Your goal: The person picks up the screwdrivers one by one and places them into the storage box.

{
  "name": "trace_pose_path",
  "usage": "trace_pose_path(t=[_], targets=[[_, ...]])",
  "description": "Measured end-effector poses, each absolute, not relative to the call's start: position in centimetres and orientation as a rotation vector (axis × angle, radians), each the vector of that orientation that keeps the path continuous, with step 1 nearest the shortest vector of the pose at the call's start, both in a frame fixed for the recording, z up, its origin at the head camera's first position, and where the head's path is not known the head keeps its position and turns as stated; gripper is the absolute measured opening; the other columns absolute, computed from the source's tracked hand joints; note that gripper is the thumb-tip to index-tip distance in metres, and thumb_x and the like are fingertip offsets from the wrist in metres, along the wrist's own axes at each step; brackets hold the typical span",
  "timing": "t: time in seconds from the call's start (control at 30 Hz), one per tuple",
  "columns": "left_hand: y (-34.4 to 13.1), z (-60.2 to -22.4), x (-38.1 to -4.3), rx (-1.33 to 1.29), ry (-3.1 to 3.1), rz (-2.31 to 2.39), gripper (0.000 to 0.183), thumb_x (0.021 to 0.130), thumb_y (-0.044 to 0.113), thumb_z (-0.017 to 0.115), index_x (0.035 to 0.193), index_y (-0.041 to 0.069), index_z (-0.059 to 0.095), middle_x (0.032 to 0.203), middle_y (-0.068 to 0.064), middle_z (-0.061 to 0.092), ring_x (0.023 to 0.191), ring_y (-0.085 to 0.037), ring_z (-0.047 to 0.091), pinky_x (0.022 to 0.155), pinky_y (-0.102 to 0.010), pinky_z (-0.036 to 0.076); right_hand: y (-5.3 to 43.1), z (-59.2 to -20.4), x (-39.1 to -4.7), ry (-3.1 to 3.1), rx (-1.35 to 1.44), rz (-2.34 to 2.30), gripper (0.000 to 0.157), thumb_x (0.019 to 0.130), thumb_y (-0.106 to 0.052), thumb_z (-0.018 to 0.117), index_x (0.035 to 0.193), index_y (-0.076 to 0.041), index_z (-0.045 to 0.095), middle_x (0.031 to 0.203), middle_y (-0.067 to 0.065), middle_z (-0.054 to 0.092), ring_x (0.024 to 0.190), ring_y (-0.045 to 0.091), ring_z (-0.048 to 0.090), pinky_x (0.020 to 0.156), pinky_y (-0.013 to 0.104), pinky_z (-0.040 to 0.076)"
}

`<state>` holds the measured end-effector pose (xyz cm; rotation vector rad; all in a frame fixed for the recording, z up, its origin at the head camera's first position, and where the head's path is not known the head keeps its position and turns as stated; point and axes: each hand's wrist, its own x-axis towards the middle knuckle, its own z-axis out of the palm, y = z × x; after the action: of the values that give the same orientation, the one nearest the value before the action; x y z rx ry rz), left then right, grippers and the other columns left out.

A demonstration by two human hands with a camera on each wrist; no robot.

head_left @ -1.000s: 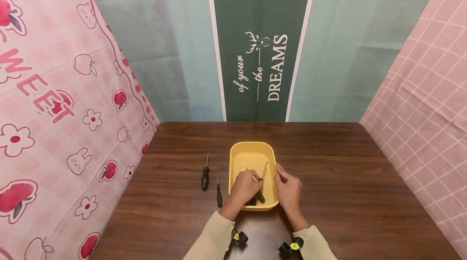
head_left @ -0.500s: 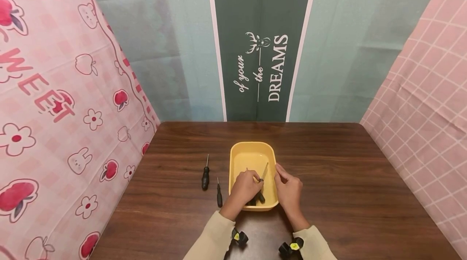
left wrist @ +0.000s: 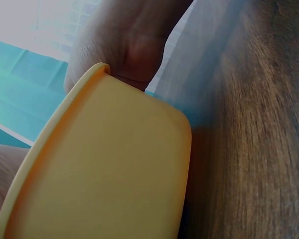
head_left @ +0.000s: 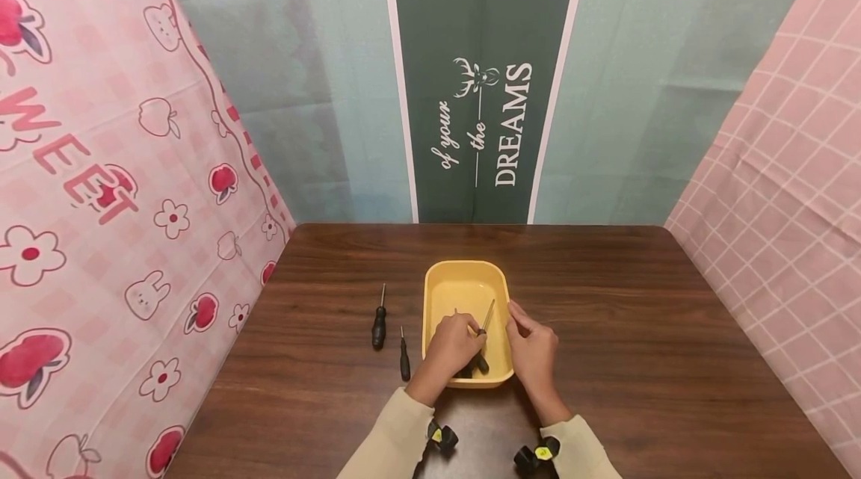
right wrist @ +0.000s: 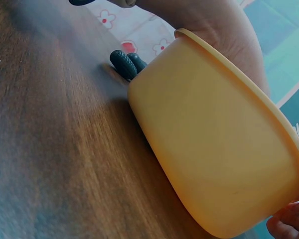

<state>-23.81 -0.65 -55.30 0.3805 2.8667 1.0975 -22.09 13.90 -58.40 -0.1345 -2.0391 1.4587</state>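
Observation:
A yellow plastic bin (head_left: 464, 265) stands on the table with several black-handled screwdrivers inside. My left hand (head_left: 452, 348) reaches over its near left side, and its fingers grip a screwdriver (head_left: 489, 312) whose shaft points up and to the right. Another black handle (head_left: 482, 365) shows beside the thumb; what lies under the palm is hidden. At the bin's right wall, my right hand (head_left: 534, 348) holds the rim between thumb and fingers. In the right wrist view, curled fingers (right wrist: 287, 222) touch the outer wall. The left wrist view mostly shows the bin's side (left wrist: 109, 164).
Left of the bin lie a larger black screwdriver (head_left: 379, 328) and a smaller one (head_left: 404, 359), both with tips away from me. The dark wooden table (head_left: 605, 292) is bounded by a green curtain (head_left: 605, 90) behind and pink cloths at both sides.

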Motion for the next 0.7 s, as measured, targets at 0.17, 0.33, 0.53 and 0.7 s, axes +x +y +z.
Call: trace_pose_path(t=[0.17,0.33,0.53,0.7], targets=[[-0.64,-55.20,-23.78,0.403,2.892,1.066,0.015,0.081,0.021,0.073,0.085,0.007,0.071,0.054,0.009,0.053,0.044,-0.005,0.047,0.043,-0.020,0.040,13.95,-58.53,-22.07,-2.042,-0.141,1.449,0.024,0.082,0.002,0.066,0.105,-0.002,0.072,0.105,0.005,0.069,0.099,0.014,0.064,0.073,0.008,0.046],[-0.64,-55.24,-23.76,0.416,2.904,1.041,0.015,0.080,0.022,0.074,0.085,0.008,0.071,0.055,0.009,0.053,0.045,-0.005,0.047,0.044,-0.020,0.040,13.92,-58.53,-22.07,-2.033,-0.123,1.435,0.024,0.081,0.004,0.066,0.104,0.000,0.072,0.104,0.008,0.069,0.098,0.019,0.065,0.073,0.007,0.045],[-0.64,-55.20,-23.75,0.422,2.913,1.020,0.015,0.080,0.022,0.074,0.084,0.007,0.071,0.057,0.008,0.054,0.046,-0.005,0.047,0.045,-0.020,0.040,13.88,-58.49,-22.08,-2.013,-0.115,1.452,0.024,0.080,0.006,0.065,0.103,0.001,0.072,0.104,0.010,0.069,0.098,0.020,0.065,0.074,0.008,0.045],[-0.64,-55.20,-23.80,0.435,2.923,1.004,0.015,0.080,0.022,0.073,0.082,0.007,0.071,0.059,0.008,0.055,0.048,-0.006,0.047,0.046,-0.020,0.040,13.91,-58.43,-22.04,-2.024,-0.127,1.454,0.025,0.081,0.005,0.065,0.104,0.000,0.072,0.104,0.008,0.069,0.099,0.019,0.064,0.075,0.008,0.045]])
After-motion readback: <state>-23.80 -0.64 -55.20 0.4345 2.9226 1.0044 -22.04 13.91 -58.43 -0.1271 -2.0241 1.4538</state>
